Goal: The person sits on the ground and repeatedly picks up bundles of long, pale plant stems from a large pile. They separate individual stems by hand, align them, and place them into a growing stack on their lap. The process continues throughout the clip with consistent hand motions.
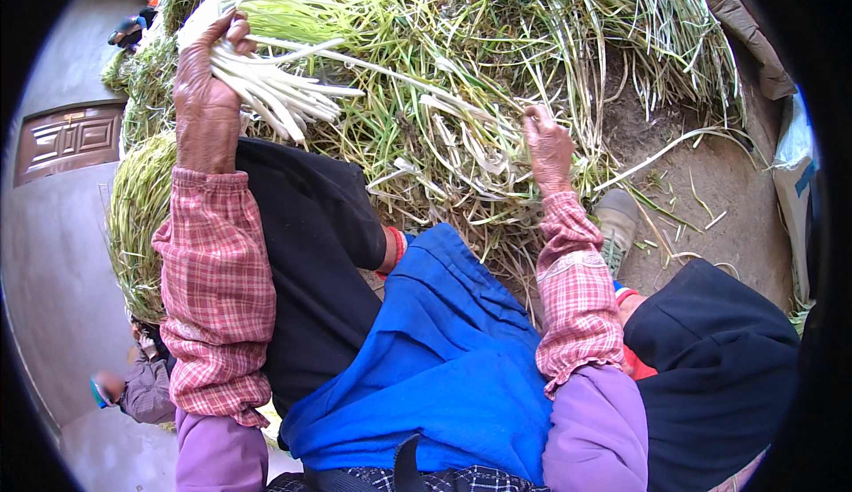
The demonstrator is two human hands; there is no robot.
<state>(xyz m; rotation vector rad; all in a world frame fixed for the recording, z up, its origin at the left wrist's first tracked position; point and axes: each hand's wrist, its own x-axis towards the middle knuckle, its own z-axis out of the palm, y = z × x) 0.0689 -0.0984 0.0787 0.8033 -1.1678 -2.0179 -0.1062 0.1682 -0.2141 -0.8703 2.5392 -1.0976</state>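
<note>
My left hand (210, 86) is raised at the upper left, closed around a bundle of white leafy-vegetable stalks (286, 89). Their cut-looking pale ends point right, and yellow-green leaves (286, 6) fan out above the hand. One long pale strand (399, 79) stretches from the bundle towards my right hand (551, 149). The fingertips of that hand are pinched together at a thin strand, low over the heap; its exact end is hard to make out. Below both hands lies a wide heap of loose green leaves and limp white peelings (459, 139).
A dense pile of green stalks (639, 19) rises at the back right. Scraps lie on the brown floor (739, 192) near a shoe (616, 226). A white sack (795, 159) stands at far right. Two other people sit left, beyond a stacked bundle (143, 219). My blue apron (426, 359) covers my lap.
</note>
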